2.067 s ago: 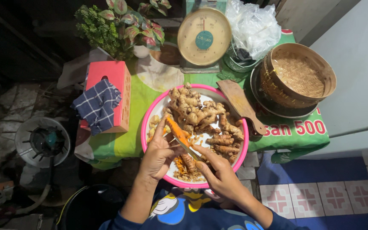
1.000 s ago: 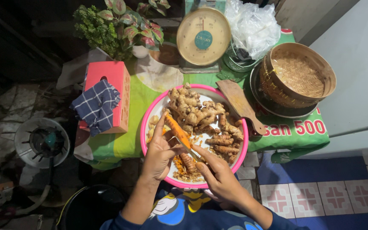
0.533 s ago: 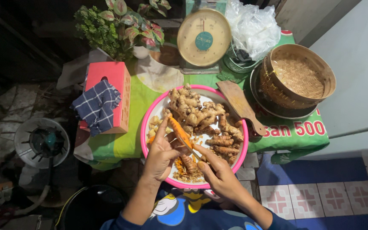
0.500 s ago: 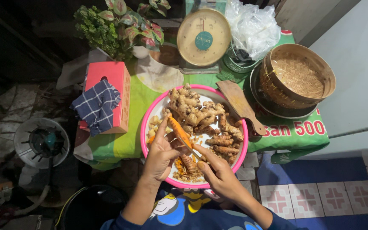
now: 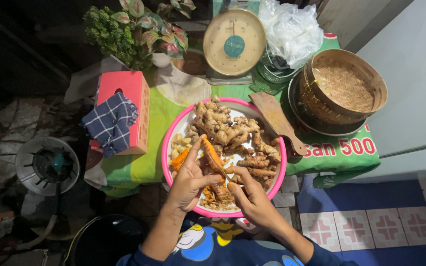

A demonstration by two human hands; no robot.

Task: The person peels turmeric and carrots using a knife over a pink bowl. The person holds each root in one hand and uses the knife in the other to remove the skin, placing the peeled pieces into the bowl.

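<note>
Over the near rim of the pink basin (image 5: 166, 148): left hand (image 5: 188, 180) with grip closed on an orange root (image 5: 212, 153), right hand (image 5: 252, 197) with grip closed on a small knife, blade barely visible. Peeling step, likely midway. Next: turning root, scraping remaining skin. Beyond basin: wooden board (image 5: 277, 118), scale (image 5: 233, 42).

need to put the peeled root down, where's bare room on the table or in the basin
Bare green cloth between red box and pink basin. Basin's left shows white; its right is heaped with roots. Scale, bag, steamer crowd the back.
</note>
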